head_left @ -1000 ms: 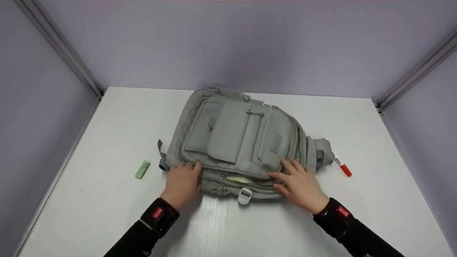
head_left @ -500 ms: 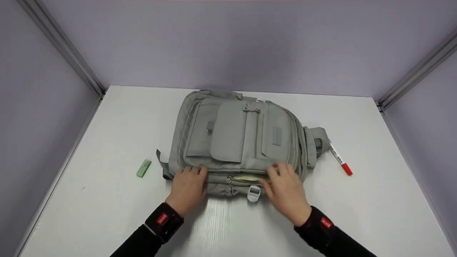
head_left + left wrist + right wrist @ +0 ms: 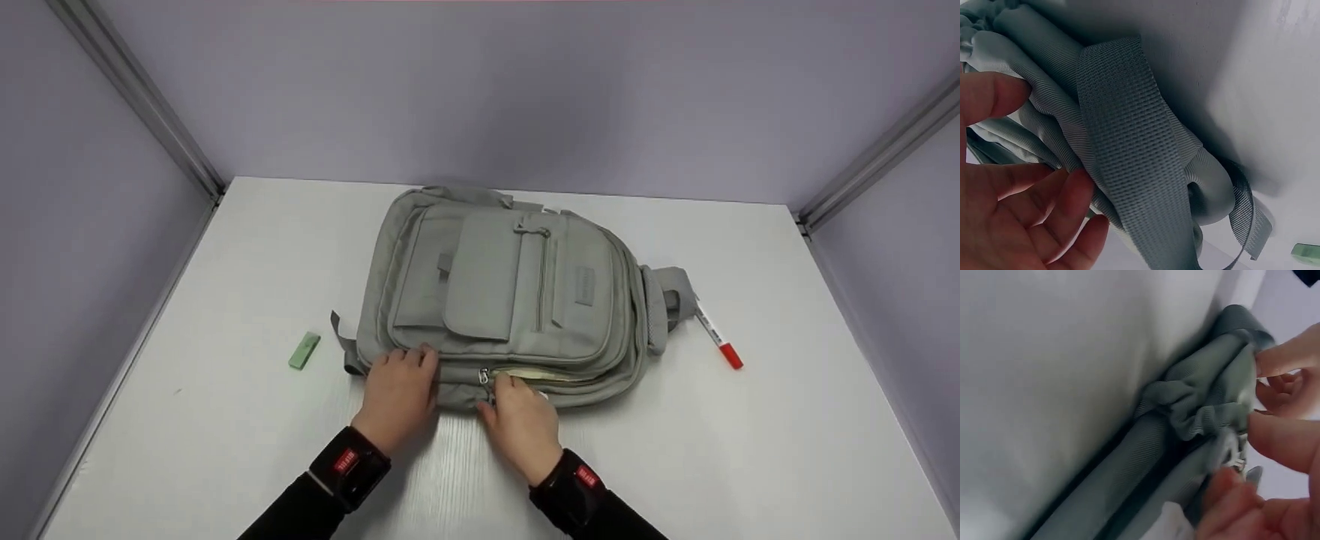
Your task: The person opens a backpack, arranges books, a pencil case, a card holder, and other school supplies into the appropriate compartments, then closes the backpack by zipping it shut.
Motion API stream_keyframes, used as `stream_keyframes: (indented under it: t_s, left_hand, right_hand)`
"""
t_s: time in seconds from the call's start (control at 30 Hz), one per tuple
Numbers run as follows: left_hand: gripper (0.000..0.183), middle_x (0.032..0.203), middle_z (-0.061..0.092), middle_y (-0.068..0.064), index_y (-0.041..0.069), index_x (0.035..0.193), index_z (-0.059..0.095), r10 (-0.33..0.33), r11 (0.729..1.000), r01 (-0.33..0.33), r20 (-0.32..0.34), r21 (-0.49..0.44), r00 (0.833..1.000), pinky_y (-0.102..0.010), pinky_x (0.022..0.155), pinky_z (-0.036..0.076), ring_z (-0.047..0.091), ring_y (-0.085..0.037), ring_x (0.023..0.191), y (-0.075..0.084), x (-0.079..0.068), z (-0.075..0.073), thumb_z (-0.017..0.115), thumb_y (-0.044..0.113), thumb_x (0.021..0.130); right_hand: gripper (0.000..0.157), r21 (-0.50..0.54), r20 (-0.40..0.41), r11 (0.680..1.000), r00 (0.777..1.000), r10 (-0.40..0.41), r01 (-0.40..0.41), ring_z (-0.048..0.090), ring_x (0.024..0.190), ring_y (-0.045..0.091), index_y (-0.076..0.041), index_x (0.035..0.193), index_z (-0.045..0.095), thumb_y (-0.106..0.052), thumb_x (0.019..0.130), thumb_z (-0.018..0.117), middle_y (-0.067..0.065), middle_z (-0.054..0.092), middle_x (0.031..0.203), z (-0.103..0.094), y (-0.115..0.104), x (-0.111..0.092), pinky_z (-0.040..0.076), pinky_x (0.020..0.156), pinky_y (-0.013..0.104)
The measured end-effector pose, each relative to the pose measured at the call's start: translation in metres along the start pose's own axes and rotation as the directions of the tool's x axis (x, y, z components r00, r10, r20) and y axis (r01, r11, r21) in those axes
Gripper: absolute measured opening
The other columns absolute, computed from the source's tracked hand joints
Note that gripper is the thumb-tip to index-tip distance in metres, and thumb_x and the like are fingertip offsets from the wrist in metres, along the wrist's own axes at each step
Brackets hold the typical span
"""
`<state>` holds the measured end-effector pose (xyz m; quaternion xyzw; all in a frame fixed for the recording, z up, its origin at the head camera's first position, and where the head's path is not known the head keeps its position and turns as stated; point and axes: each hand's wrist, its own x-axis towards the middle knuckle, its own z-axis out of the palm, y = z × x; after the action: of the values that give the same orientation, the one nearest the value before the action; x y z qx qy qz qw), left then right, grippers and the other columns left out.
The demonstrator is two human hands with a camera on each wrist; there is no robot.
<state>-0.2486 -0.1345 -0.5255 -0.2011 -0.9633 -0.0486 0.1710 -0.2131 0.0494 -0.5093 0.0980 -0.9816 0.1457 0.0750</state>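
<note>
A grey-green backpack point(image 3: 484, 277) lies on its back on the white table, its near side pocket partly unzipped with a pale yellow lining point(image 3: 532, 373) showing. My left hand point(image 3: 401, 386) grips the lower near edge of the backpack. Its thumb point(image 3: 1002, 95) and curled fingers sit on either side of folded fabric in the left wrist view. At the left end of the unzipped stretch, my right hand point(image 3: 521, 420) reaches the metal zipper slider point(image 3: 484, 376). The right wrist view shows a blurred zipper pull point(image 3: 1223, 451) between thumb and index finger, which stand apart.
A green eraser point(image 3: 304, 351) lies left of the backpack, near a dangling dark strap point(image 3: 345, 345). On the right, a white marker with a red cap point(image 3: 720, 334) touches the grey top strap point(image 3: 675, 292). Lilac panels point(image 3: 480, 90) enclose the table's back and sides.
My right hand has slid left along the side pocket from its right end to the zipper slider, now covering most of the white buckle. The backpack has turned slightly; my left hand stays on its edge.
</note>
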Motion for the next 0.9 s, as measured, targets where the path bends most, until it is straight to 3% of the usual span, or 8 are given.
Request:
stream_keyframes:
  t_s: [0.23,0.37,0.5,0.8,0.9]
  left_hand:
    - [0.04,0.094,0.072,-0.014,0.002,0.108,0.061,0.002,1.0,-0.002,-0.012,0.002,1.0,-0.042,0.073,0.053,0.067,-0.03,0.08,0.001,-0.001,0.002,0.076,0.021,0.076]
    - [0.042,0.094,0.072,-0.015,0.002,0.109,0.061,-0.013,1.0,0.013,-0.01,0.007,1.0,-0.042,0.073,0.052,0.066,-0.031,0.081,0.001,-0.002,0.004,0.077,0.022,0.075]
    - [0.045,0.092,0.071,-0.014,0.002,0.109,0.06,-0.017,1.0,0.017,-0.009,0.021,1.0,-0.041,0.068,0.05,0.066,-0.03,0.078,0.004,-0.003,0.004,0.078,0.024,0.073]
    - [0.048,0.088,0.07,-0.012,0.003,0.106,0.06,-0.041,0.998,0.044,-0.057,0.049,0.998,-0.04,0.062,0.047,0.064,-0.029,0.073,0.01,-0.006,0.004,0.081,0.026,0.069]
    - [0.049,0.089,0.07,-0.012,0.003,0.107,0.061,-0.055,0.996,0.059,-0.055,0.067,0.997,-0.04,0.062,0.047,0.063,-0.03,0.073,0.012,-0.005,0.004,0.081,0.028,0.069]
  right_hand:
    - [0.01,0.107,0.058,0.994,0.998,0.023,-0.029,0.066,0.064,0.026,-0.009,0.083,0.062,-0.014,0.091,0.064,0.007,0.067,0.076,0.0,0.005,0.004,0.047,0.051,0.038]
    - [0.019,0.192,0.076,0.981,0.997,0.026,-0.041,0.048,0.053,0.009,-0.013,0.075,0.057,-0.011,0.094,0.058,-0.001,0.055,0.063,-0.007,0.014,0.002,0.033,0.046,0.025]
    - [0.021,0.242,0.067,0.969,0.997,0.044,-0.059,0.034,0.051,0.002,-0.014,0.073,0.055,-0.011,0.094,0.058,-0.007,0.043,0.058,-0.015,0.023,-0.005,0.024,0.047,0.019]
    - [0.026,0.301,0.072,0.945,0.992,0.108,-0.125,0.029,0.051,0.0,-0.015,0.071,0.055,-0.011,0.097,0.056,-0.009,0.038,0.059,-0.031,0.044,-0.016,0.021,0.052,0.017]
    - [0.024,0.304,0.072,0.94,0.988,0.14,-0.155,0.032,0.052,0.0,-0.015,0.073,0.059,-0.009,0.095,0.056,-0.008,0.044,0.059,-0.035,0.053,-0.017,0.024,0.053,0.017]
